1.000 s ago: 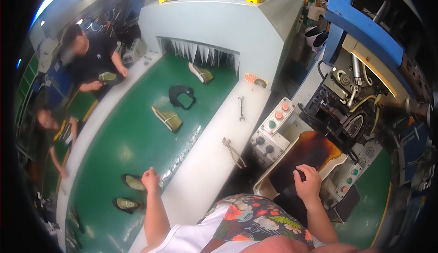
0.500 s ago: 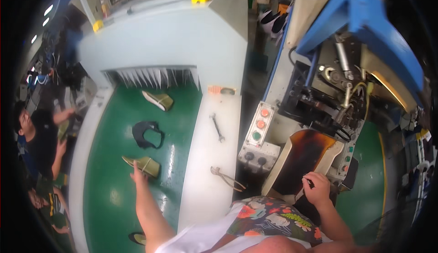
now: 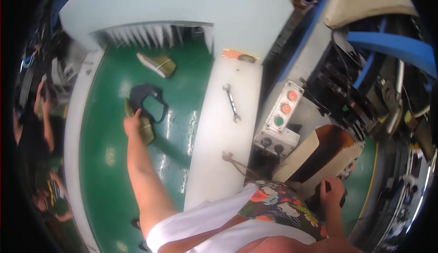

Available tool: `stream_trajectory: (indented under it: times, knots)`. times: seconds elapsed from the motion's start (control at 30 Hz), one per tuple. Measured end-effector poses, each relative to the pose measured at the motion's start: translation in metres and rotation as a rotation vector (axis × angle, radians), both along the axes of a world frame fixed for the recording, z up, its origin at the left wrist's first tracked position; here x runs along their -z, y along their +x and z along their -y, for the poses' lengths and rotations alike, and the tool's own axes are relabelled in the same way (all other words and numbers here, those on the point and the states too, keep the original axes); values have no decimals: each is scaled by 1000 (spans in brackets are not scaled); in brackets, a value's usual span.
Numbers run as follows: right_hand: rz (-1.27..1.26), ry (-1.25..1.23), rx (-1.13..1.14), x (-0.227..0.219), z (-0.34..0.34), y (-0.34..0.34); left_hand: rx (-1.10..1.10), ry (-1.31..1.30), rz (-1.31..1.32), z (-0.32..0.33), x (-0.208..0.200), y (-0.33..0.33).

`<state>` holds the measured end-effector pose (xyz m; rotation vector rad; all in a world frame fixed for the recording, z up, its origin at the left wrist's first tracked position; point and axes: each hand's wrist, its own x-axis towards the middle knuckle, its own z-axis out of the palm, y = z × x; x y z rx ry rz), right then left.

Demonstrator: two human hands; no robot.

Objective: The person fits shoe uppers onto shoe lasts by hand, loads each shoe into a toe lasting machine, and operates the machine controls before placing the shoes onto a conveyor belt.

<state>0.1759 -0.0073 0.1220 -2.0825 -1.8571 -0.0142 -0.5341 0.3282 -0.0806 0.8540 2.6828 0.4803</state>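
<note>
My left hand is closed around the middle of a pointed olive-green shoe on the green conveyor belt. Its toe shows beyond my fingers and its heel on the near side. Right beside it lies a dark, curved piece with an open loop, perhaps touching the shoe. Farther up the belt, a second olive-green shoe with a pale sole edge lies on its side near the hanging strips. My right hand is low at the right by the machine's brown-stained trough, fingers curled over something dark that I cannot make out.
The white ledge beside the belt holds a wrench and pincers. A control box with round buttons stands right of it, below the machine's blue arm. Other people work along the left side.
My view has shifted. My left hand has closed on the near shoe, which is turned with its toe farther away and sits closer to the dark piece. My right hand remains near the trough.
</note>
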Motion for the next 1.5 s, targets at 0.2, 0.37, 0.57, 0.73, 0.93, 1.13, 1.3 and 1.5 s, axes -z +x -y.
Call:
stream_trajectory:
  times: [0.2,0.37,0.57,0.73,0.93,1.13,1.3,1.5]
  knots:
    - [12,22,6,-6,-5,-4,51,22,69,-2,20,-16]
    - [-57,38,60,-12,-3,0,208,-76,20,-10,27,4]
    - [-105,54,22,-7,7,7,218,10,278,77,53,60]
    - [-63,59,-39,1,20,18,154,226,1409,147,16,113]
    - [-97,-10,-126,5,15,19,219,275,1597,246,-60,256]
    - [-514,422,-663,9,-1,-36,400,117,1506,300,-133,400]
    - [-359,300,-870,3,20,-69,584,196,1393,307,-114,417]
    - [-449,-205,-722,0,38,-46,388,153,1424,331,-140,436]
